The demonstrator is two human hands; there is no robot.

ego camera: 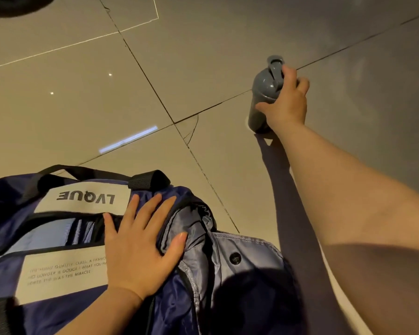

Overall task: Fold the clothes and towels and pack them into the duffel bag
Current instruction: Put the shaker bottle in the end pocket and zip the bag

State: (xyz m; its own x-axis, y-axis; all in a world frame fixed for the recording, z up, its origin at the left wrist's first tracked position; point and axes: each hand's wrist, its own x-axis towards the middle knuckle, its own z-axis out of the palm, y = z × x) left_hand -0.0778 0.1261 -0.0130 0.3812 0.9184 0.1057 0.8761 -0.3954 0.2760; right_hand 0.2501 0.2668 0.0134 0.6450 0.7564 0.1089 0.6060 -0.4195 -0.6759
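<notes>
A navy duffel bag (46, 310) with white "LVQUE" panels and black handles lies on the floor at the lower left. Its end pocket is unzipped and shows grey lining with a black snap. My left hand (140, 243) rests flat on the bag with fingers spread, the thumb touching the grey lining. Far out on the right, my right hand (288, 102) grips a grey water bottle (264, 93) that stands upright on the floor, fingers curled round its upper body below the flip cap. No clothes or towels show outside the bag.
Glossy beige floor tiles (203, 44) with dark grout lines and a small crack fill the view. A dark round object (15, 6) sits at the top left corner. Light reflections dot the tiles on the left.
</notes>
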